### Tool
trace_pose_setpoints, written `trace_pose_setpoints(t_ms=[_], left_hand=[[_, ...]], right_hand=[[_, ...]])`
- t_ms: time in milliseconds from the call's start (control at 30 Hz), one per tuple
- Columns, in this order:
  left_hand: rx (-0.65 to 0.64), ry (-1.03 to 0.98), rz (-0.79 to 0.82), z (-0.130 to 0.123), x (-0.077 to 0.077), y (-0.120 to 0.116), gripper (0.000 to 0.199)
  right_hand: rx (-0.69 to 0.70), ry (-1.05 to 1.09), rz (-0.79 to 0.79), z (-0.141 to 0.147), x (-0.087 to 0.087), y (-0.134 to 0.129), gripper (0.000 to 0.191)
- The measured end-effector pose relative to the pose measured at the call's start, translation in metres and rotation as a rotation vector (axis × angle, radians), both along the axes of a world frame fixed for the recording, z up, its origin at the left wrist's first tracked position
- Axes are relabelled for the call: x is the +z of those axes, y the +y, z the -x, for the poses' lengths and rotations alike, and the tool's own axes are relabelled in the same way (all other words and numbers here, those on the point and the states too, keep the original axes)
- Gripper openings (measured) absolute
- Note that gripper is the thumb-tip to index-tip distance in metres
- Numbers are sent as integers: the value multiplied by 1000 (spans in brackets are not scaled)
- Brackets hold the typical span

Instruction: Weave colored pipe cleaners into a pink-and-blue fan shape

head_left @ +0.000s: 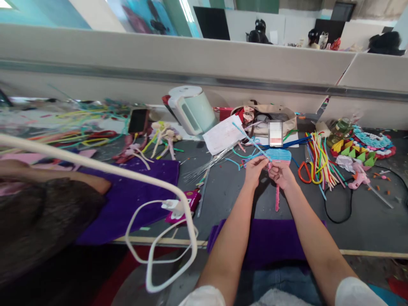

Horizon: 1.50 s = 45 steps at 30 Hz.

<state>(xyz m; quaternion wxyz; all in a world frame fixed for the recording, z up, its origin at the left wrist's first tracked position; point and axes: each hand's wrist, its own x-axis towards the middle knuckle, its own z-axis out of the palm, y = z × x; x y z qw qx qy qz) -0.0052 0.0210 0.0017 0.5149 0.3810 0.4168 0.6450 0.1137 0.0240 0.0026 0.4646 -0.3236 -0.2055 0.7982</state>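
Note:
Both of my hands are close together over the grey table. My left hand [256,171] pinches a light-blue pipe cleaner [247,135], whose long free end slants up and to the left. With closed fingers, my right hand [282,174] grips a flat piece made of blue and pink pipe cleaners [278,154]. Below the right fingers hangs a pink fuzzy strip [277,200]. Fingers partly cover where the blue stem meets the flat piece. Just right of my right hand lie orange-handled scissors [305,173] and a bundle of colored pipe cleaners [322,159].
A white kettle [194,108] stands behind a paper sheet [223,135]. Right are a pink glue gun [360,177] with a black cord and a glass jar [341,129]. A white cable [159,182] crosses the left foreground. Another person's arm [86,180] rests on purple cloth [149,182].

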Motion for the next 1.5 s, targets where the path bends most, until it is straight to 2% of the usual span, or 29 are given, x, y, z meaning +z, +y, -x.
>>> trace_pose_setpoints(t_ms=[133,333,1000,1500], left_hand=[[-2,1,2,1,2,0,21],[-24,6,-28,2,4,-2,16],[-47,116,-90,5,8,-4,16],[-42,99,-121,4,2,-1,22]], right_hand=[[56,168,126,-2,3,-2,26],[138,292,193,-6,6,-4,23],[145,330,224,-6,7,-5,23],[151,373,221,-6,8,-6,20]])
